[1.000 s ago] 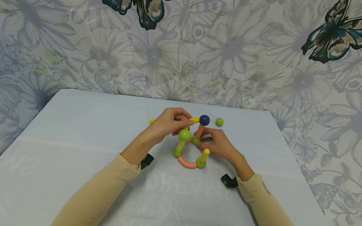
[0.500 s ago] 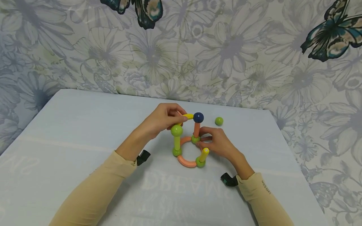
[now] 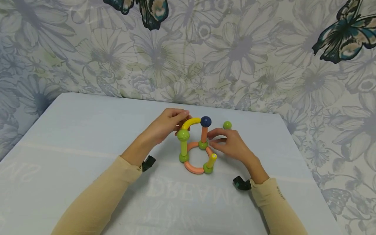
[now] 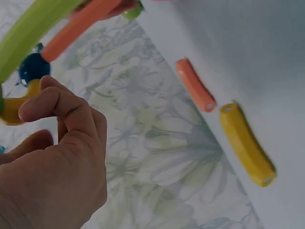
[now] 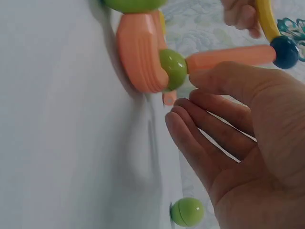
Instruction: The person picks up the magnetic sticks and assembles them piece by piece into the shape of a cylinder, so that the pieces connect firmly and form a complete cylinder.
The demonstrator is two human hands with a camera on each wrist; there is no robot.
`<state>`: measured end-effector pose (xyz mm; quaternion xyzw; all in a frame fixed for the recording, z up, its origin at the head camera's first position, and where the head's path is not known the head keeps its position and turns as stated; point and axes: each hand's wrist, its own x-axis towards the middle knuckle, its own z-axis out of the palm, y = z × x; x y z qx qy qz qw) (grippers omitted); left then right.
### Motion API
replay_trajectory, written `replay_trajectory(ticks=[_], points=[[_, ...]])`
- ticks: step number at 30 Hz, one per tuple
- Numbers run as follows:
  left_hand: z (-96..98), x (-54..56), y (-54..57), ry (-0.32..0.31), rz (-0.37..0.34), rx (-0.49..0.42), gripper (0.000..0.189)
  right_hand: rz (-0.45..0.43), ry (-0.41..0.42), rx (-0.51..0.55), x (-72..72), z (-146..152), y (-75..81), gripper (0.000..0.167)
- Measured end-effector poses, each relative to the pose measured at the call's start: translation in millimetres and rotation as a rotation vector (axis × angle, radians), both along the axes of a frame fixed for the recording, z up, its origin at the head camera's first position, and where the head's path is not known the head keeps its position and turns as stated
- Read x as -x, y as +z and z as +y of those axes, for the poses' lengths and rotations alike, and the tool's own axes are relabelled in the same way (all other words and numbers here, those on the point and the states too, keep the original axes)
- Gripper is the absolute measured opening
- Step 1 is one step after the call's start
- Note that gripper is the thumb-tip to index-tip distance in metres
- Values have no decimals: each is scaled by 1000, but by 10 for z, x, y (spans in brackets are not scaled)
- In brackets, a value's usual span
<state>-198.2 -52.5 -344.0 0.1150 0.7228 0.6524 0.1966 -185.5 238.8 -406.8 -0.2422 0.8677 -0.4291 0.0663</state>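
A magnetic stick-and-ball structure stands on the table, with orange curved sticks (image 3: 194, 168) and green balls forming its base ring. A yellow curved stick (image 3: 191, 122) bridges the large green ball (image 3: 183, 135) and the dark blue ball (image 3: 206, 121) on top. Beside that yellow stick is my left hand (image 3: 163, 127), a bent fingertip right at it and the thumb apart in the left wrist view. My right hand (image 3: 233, 145) has its fingers loosely extended near the upright orange stick (image 3: 204, 134), gripping nothing. A short yellow stick (image 3: 212, 160) rises from the front green ball.
Behind the right hand sits a loose green ball (image 3: 227, 125). The left wrist view has a loose orange stick (image 4: 195, 86) and a yellow stick (image 4: 248, 145) lying near the table's edge. A flower-patterned wall (image 3: 188, 65) stands behind the table.
The left hand moved left with the yellow stick, straightening the leaning green upright, then its thumb lifted off the stick. The right hand drew back from the rear green ball.
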Motion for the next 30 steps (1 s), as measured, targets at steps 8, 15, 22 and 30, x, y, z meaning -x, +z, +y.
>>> replay_trajectory(ticks=[8, 15, 22, 30], points=[[-75, 141, -365, -176, -5, 93, 31, 370, -320, 81, 83, 156, -57, 32], [-27, 143, -536, -395, 107, 193, 22, 314, -340, -120, 149, 279, -167, 56], [-4, 138, -559, -525, 243, 271, 32, 235, -327, -93, 164, 297, -228, 39], [-30, 133, -580, -585, 413, 382, 48, 219, -328, -91, 146, 266, -223, 38]])
